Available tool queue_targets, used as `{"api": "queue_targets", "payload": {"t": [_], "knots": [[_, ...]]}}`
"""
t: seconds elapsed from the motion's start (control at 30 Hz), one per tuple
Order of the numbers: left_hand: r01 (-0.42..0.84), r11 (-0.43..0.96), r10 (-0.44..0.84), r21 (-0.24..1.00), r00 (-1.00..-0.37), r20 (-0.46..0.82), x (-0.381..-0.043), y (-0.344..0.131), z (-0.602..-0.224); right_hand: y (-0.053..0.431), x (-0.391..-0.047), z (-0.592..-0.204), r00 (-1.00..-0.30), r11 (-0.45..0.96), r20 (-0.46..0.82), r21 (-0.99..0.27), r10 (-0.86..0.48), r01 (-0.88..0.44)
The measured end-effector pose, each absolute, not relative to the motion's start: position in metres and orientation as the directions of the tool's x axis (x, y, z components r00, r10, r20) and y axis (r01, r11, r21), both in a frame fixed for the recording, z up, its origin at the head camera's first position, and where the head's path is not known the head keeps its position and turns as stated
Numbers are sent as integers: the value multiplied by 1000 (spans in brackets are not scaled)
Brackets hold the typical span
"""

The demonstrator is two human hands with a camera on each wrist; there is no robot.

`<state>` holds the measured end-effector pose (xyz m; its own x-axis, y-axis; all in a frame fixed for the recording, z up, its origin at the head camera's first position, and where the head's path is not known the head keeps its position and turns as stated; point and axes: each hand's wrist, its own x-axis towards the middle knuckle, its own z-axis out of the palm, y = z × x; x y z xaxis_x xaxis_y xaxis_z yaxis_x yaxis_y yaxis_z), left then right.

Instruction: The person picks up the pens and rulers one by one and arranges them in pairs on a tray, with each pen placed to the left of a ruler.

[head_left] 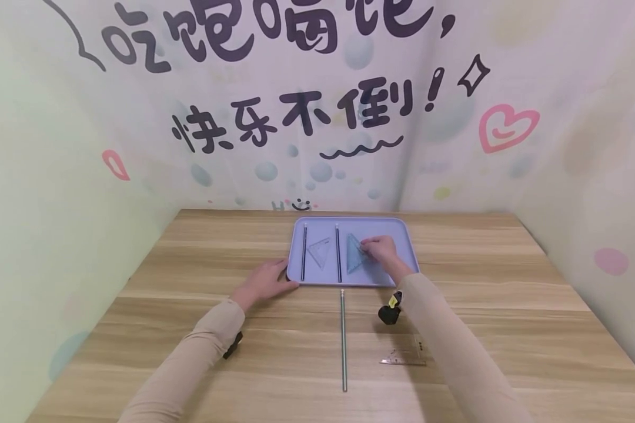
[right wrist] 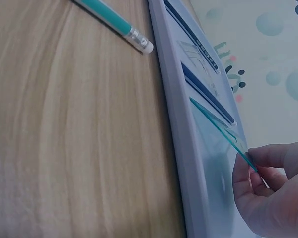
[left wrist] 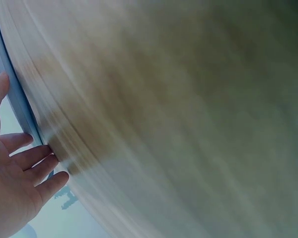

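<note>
A pale purple tray [head_left: 370,285] lies on the table toward the wall. My left hand [head_left: 268,278] rests at its near left corner; in the left wrist view the thumb meets the rim and the fingers are spread loosely. Over the tray's right half, my right hand [head_left: 382,249] pinches a blue-green set square [right wrist: 221,130] between thumb and fingers. That set square is tilted, one corner low toward the tray floor. Left of it in the tray are a dark pencil [head_left: 338,255], a clear set square [head_left: 320,252] and a second dark pencil [head_left: 304,252].
A green pencil [head_left: 343,341] with a white eraser lies in front of the tray, pointing toward it. Another clear set square [head_left: 404,361] is on the table beside my right forearm. Black wrist camera [head_left: 389,314] hangs under the right wrist. A printed curtain [head_left: 317,176] stands behind the table.
</note>
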<state>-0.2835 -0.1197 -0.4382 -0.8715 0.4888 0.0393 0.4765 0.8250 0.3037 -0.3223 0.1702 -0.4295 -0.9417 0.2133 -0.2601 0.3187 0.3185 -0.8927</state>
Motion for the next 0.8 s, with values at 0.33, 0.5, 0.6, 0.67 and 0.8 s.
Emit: {"api": "queue_targets", "payload": {"t": [0.33, 0.5, 0.6, 0.67, 0.8], "knots": [[465, 830, 482, 309, -876, 22, -282, -120, -435, 167, -323, -432, -952, 352, -222, -891, 212, 287], [458, 834, 477, 308, -879, 14, -282, -120, -436, 165, -324, -434, -950, 373, -218, -881, 222, 290], [462, 835, 479, 298, -878, 18, -282, -121, -437, 163, -322, -434, -959, 406, -181, -877, 216, 257], [466, 835, 482, 292, -876, 22, -283, -121, -438, 163, -321, -433, -967, 444, -142, -867, 214, 226], [470, 835, 484, 286, -875, 26, -284, -121, -440, 162, -320, -432, -976, 516, -66, -840, 209, 167]]}}
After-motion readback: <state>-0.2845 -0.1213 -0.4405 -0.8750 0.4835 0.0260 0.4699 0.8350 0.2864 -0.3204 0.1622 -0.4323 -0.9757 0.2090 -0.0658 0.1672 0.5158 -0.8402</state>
